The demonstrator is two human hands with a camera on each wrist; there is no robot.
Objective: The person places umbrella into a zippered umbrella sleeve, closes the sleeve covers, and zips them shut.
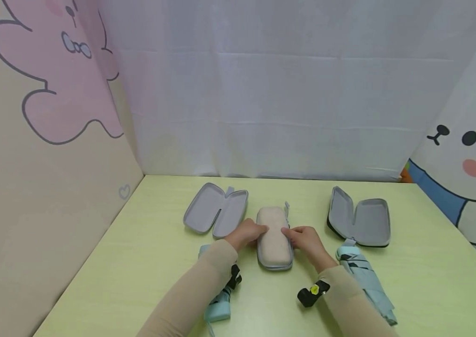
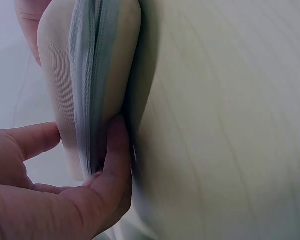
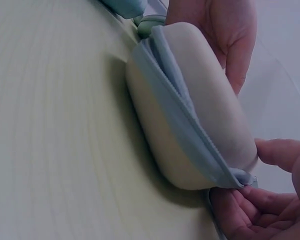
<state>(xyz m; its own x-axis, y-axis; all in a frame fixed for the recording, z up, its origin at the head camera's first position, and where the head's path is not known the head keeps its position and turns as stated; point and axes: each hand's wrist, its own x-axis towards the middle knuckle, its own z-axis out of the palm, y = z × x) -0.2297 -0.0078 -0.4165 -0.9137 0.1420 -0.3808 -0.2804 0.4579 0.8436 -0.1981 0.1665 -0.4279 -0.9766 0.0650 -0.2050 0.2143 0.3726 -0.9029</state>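
Beige zip case gripped from both sides

Landmark for all places: the beige zip case. It lies on the pale yellow-green table, long side running away from the person, between the two hands; whether an edge is slightly raised cannot be told.

Left hand: at the case's left side, nearly closed. Thumb presses the upper shell; fingers curl under the zip edge. Pinch grip on the case.

Right hand: at the case's right side, likewise nearly closed. Thumb on the upper shell, fingers bent at the zip edge, pinching it. Grey zip band runs round the side; cannot tell if it is fully fastened. Small grey tab sticks out beyond the case's far right corner.

Surroundings, relative to the case:
- Left and farther: one grey-lined case, spread open.
- Right and slightly farther: a second open case, grey lining, dark outer edge.
- Left and nearer: a folded light-blue umbrella, partly hidden by the left forearm.
- Right and nearer: another folded umbrella, its top just beside the second open case.
- Behind, well apart: white curtain.
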